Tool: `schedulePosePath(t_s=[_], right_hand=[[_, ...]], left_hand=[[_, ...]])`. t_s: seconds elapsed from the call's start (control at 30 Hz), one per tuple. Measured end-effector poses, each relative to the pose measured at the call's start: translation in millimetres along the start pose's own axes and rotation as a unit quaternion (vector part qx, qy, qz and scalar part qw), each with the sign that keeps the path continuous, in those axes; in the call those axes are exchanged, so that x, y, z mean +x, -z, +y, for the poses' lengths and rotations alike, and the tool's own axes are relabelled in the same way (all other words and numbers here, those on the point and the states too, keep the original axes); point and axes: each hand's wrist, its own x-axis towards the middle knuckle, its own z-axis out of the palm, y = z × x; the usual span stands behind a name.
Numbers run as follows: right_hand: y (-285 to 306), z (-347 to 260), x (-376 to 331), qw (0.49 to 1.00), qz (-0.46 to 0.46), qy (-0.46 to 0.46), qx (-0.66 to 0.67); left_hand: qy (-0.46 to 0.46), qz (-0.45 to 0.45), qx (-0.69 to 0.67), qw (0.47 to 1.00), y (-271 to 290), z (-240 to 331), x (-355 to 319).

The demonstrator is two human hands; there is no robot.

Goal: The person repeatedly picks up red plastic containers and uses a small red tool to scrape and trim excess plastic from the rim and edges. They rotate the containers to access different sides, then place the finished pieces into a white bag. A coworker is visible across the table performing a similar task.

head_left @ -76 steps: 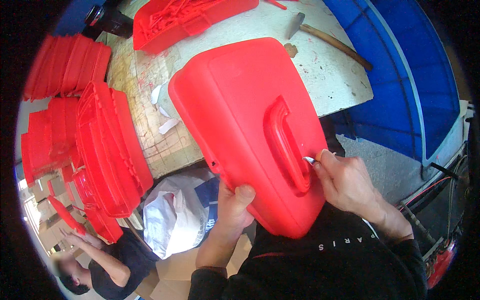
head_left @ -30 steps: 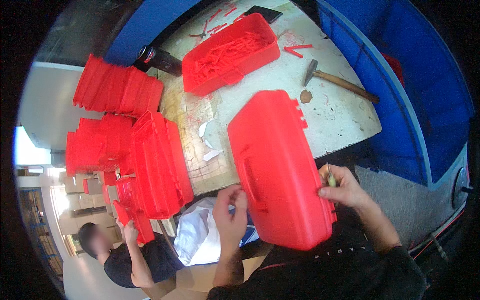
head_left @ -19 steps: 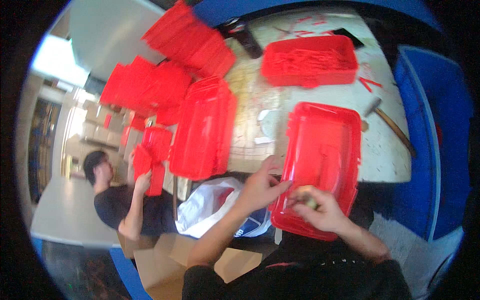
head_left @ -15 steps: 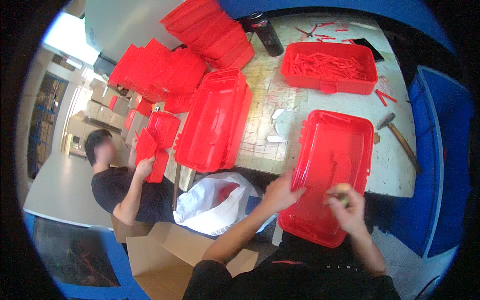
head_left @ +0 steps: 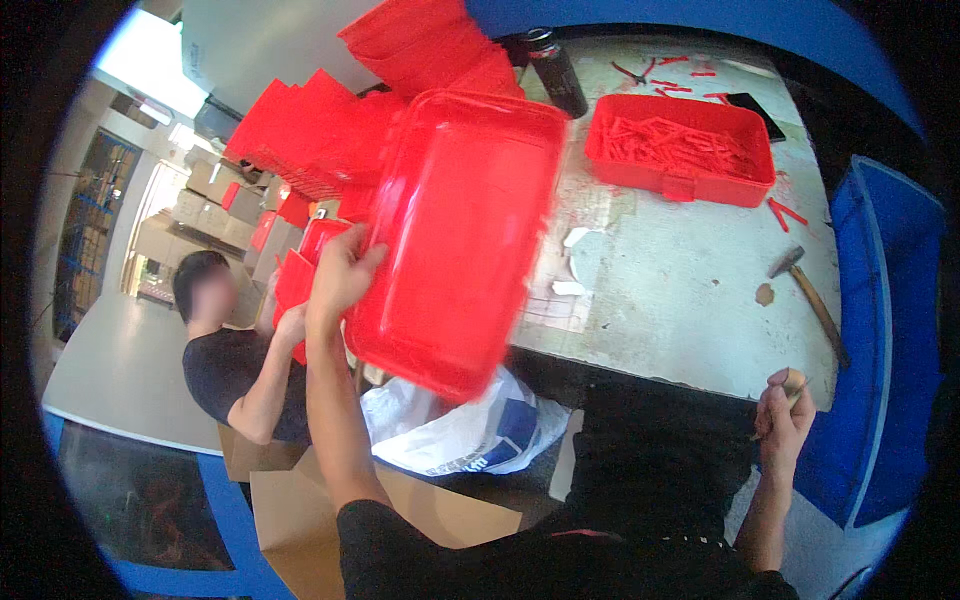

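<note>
A shallow red plastic box shell [head_left: 460, 240] is raised and tilted on my left, in front of the stacked red shells. My left hand [head_left: 342, 272] grips it by its left edge, with the thumb against the side. On the right, by the table's front edge, my right hand [head_left: 784, 428] is closed around a small tool with a pale yellowish handle [head_left: 793, 384]. Most of that tool is hidden in my fingers, so its kind is unclear.
Behind stand stacked red shells [head_left: 310, 130]. The worktable [head_left: 660, 290] carries a red box of red strips [head_left: 680, 190], a hammer [head_left: 815, 300], pliers [head_left: 632, 74] and a black can [head_left: 556, 75]. A blue bin [head_left: 865, 350] is right; a co-worker [head_left: 250, 355] works left.
The red shell has gone from in front of me up and leftward in my left hand. My right hand has moved away from it to the right, keeping the small tool.
</note>
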Motion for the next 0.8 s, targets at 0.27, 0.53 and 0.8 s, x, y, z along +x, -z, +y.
schedulePosePath(t_s=[0.27, 0.53, 0.8], right_hand=[[-8.7, 3.6, -10.2, 0.998, -0.023, -0.031, -0.043], [-11.6, -3.4, -8.6, 0.996, -0.031, -0.063, -0.054], [46.5, -23.5, -29.4, 0.975, -0.003, -0.031, -0.220]], left_hand=[[0.129, -0.067, -0.044, 0.988, 6.5, -131.8, 52.0], [0.126, -0.105, 0.172, 0.971, -5.9, -179.4, 88.9], [0.171, -0.125, 0.054, 0.976, 15.3, -163.2, 82.2]])
